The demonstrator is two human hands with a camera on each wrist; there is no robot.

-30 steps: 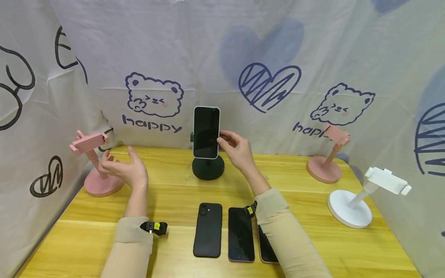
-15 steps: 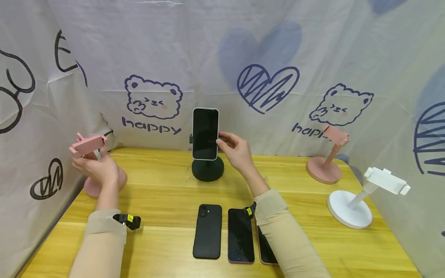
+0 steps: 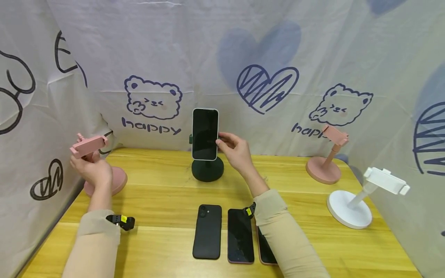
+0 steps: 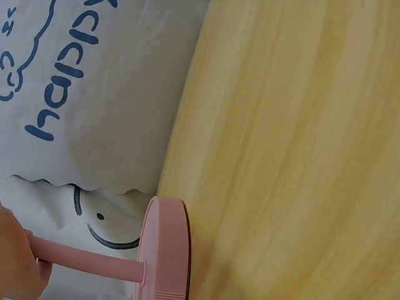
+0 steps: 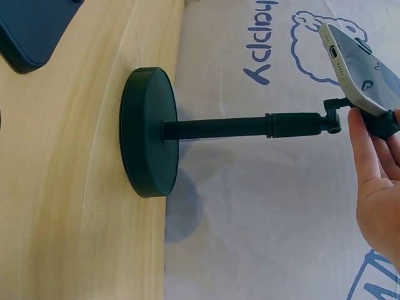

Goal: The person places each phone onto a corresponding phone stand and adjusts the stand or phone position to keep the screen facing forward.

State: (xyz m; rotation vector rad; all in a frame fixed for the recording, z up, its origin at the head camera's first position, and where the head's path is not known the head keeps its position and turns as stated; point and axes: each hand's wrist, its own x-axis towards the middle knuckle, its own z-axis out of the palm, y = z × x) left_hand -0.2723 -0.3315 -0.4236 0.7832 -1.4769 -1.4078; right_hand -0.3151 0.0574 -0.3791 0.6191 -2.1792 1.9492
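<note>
A phone with a pale edge (image 3: 205, 133) stands upright in the clamp of a dark green phone stand (image 3: 207, 172), its dark screen facing me. My right hand (image 3: 237, 152) holds the phone's right edge by the clamp, thumb in front and fingers behind. In the right wrist view the fingers (image 5: 365, 150) are at the clamp under the phone. At the far left, my left hand (image 3: 94, 172) grips the stem of a pink phone stand (image 3: 88, 146) just below its holder. The left wrist view shows the pink stem (image 4: 94, 262) running from the hand to the round base.
Near the front of the wooden table lie a black phone (image 3: 207, 231), back up, and a dark-screened phone (image 3: 240, 235). A third phone (image 3: 265, 247) is partly hidden by the right sleeve. Another pink stand (image 3: 324, 170) and a white stand (image 3: 349, 208) are at the right.
My left hand has moved left from beside the pink stand and closed round its stem; the base has turned or shifted slightly right. My right hand stays at the phone.
</note>
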